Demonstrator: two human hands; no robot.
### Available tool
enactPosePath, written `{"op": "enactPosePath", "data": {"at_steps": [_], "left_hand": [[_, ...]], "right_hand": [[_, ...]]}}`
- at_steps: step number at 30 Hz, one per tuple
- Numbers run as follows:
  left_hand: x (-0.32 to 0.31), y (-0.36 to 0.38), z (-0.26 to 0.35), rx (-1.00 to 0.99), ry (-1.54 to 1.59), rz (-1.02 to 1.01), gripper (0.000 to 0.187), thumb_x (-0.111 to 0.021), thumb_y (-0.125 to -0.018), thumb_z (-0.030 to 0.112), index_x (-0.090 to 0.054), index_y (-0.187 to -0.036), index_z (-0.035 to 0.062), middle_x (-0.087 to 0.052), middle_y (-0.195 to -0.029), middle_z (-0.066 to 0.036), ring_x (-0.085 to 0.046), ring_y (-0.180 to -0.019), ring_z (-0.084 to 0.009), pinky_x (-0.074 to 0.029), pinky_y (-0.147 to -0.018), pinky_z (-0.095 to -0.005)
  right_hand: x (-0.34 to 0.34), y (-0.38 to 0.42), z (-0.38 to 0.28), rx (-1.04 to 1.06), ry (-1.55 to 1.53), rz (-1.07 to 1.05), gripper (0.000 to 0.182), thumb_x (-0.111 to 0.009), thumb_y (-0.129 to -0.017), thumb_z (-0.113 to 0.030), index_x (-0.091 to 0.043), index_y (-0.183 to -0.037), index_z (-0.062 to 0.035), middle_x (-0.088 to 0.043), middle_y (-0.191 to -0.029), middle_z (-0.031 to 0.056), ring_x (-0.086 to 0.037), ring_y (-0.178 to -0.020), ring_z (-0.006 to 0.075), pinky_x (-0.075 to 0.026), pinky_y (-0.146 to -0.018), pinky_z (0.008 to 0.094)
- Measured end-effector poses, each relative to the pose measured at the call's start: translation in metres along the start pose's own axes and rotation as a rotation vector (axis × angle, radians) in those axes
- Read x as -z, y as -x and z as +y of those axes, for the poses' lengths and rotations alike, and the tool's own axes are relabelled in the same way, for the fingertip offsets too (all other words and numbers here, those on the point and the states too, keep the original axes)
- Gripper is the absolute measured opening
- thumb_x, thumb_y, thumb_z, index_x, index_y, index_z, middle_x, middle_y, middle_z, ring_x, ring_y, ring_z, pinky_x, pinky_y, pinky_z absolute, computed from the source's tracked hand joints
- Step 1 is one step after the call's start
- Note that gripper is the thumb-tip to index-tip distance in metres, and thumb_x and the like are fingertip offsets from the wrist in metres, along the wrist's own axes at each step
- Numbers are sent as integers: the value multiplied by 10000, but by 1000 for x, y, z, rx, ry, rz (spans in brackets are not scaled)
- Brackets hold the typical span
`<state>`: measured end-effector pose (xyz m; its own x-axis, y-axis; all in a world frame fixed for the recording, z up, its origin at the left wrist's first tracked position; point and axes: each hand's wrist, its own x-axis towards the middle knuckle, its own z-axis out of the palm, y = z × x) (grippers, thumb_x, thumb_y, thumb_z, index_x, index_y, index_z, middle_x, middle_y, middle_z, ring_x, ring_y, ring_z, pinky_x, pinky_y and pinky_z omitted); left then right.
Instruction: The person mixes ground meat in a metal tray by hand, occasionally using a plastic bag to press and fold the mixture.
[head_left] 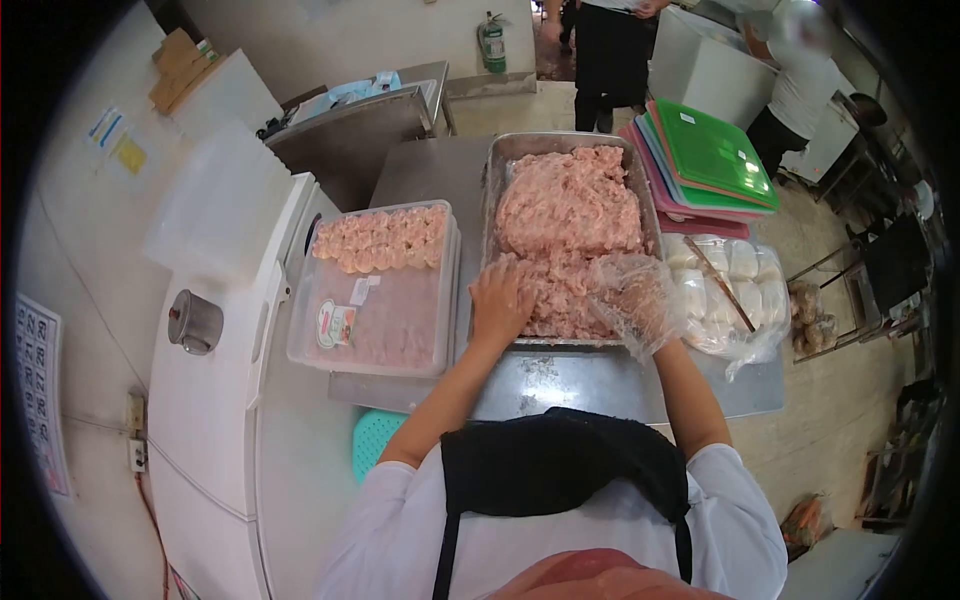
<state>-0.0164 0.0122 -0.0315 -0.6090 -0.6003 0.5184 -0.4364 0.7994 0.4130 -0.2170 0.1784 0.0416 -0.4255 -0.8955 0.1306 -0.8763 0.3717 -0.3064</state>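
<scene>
A deep metal tray (pixel 491 215) in front of me holds a large mound of pink ground meat (pixel 570 205). My left hand (pixel 503 300) is at the tray's near left side, against the meat, with its fingers curled; what lies in them is hidden. In a loose clear plastic glove (pixel 612 275), my right hand (pixel 645 305) rests at the near right part of the meat; the crumpled plastic blurs its fingers. Left of the tray stands a clear plastic box (pixel 448 300) with rows of small meat dumplings (pixel 380 238) at its far end.
Right of the tray lie a clear bag of white rounded pieces (pixel 742 262), a thin brown stick (pixel 720 283) and stacked coloured lids (pixel 710 150). A metal mug (pixel 196 322) stands on the white freezer (pixel 215 430). Two people (pixel 612 50) stand beyond the table.
</scene>
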Motion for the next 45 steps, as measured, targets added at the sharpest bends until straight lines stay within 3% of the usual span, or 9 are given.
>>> {"op": "enactPosePath", "data": {"at_steps": [10, 19, 31, 45], "left_hand": [[17, -4, 8, 62, 159, -69, 367, -631, -867, 245, -642, -1232, 210, -594, -1275, -108, -508, -1232, -323, -331, -1023, -534], [7, -2, 3, 30, 86, 1, 381, -638, -861, 270, -646, -1233, 188, -596, -1281, -96, -502, -1237, -317, -335, -1022, -535], [6, -1, -3, 44, 167, -28, 414, -656, -860, 279, -634, -1259, 173, -584, -1335, -101, -492, -1269, -333, -327, -1065, -529], [11, -2, 10, 116, 29, -115, 626, -687, -835, 395, -533, -1397, 167, -482, -1440, -188, -410, -1327, -377, -300, -1078, -548]], "right_hand": [[-26, -2, 24, -14, -92, -5, 524, -682, -852, -446, -672, -1275, -137, -624, -1339, 119, -509, -1291, 320, -332, -1145, 434], [6, 4, -4, 90, 15, 27, 478, -666, -839, -492, -714, -1178, -158, -662, -1276, 83, -550, -1243, 293, -373, -1107, 419], [5, 6, -5, 128, 106, 74, 510, -627, -852, -553, -702, -1192, -181, -652, -1288, 70, -550, -1245, 288, -380, -1102, 425], [28, 7, -20, 202, 204, 74, 410, -616, -869, -497, -703, -1104, -173, -689, -1145, 88, -613, -1126, 280, -445, -997, 440]]}}
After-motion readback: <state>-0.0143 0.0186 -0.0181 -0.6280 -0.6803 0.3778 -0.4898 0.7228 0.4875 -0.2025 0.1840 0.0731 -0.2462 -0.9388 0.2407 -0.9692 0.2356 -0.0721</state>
